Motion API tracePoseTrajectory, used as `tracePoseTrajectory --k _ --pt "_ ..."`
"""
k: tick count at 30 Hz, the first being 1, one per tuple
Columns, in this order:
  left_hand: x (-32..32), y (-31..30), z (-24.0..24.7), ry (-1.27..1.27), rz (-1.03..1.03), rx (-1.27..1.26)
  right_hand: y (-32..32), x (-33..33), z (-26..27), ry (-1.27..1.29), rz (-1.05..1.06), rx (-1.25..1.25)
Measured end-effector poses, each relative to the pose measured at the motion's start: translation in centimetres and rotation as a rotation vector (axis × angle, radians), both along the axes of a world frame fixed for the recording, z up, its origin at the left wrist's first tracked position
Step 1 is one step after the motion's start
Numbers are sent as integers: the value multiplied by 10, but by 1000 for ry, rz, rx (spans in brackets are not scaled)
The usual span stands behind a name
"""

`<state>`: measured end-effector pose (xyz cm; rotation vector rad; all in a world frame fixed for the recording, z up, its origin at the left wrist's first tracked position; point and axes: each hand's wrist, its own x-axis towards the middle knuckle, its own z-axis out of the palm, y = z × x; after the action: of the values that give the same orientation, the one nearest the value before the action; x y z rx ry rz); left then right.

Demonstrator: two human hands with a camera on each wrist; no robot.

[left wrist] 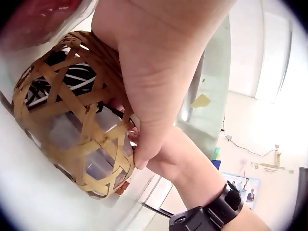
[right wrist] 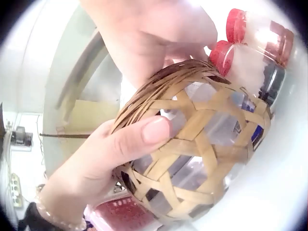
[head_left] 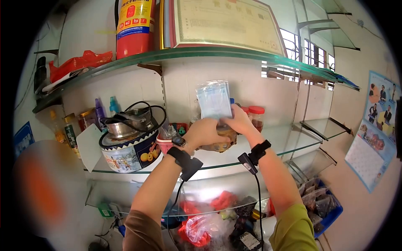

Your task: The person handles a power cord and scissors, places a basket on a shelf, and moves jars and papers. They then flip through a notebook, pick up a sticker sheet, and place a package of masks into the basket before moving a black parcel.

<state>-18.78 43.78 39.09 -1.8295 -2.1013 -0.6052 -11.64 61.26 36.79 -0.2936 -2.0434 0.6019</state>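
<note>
A brown open-weave bamboo basket [left wrist: 86, 115] sits in front of me at the middle glass shelf. My left hand [head_left: 207, 133] grips its side, the thumb lying across the weave in the right wrist view. A clear plastic packet with pale blue contents [head_left: 214, 100] stands up above the basket's rim. At its lower right corner my right hand [head_left: 243, 121] pinches it, with fingers over the rim; those fingertips are partly hidden. Through the basket's gaps [right wrist: 207, 139] show clear plastic, something blue and, in the left wrist view, black and white striped stuff.
Left of the basket stand a round decorated tin [head_left: 121, 157] with a metal pot and black cord on top, and a pink container [head_left: 164, 145]. Red-lidded jars [head_left: 256, 115] stand to the right. Overhead, a glass shelf edge [head_left: 209, 52] carries a fire extinguisher [head_left: 134, 31] and framed certificate.
</note>
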Motion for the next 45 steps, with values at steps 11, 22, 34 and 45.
tracePoseTrajectory --k 11,22,34,45 --pt "-4 0 -3 -44 -64 142 6 23 6 -165 -183 -63" --pt "-2 5 -4 33 178 -125 3 21 -7 142 -73 -152" --pt "24 -37 0 69 22 340 -32 57 -5 282 32 15" --pt "139 -350 -125 -724 -331 458 -188 164 -125 648 1372 -1629"
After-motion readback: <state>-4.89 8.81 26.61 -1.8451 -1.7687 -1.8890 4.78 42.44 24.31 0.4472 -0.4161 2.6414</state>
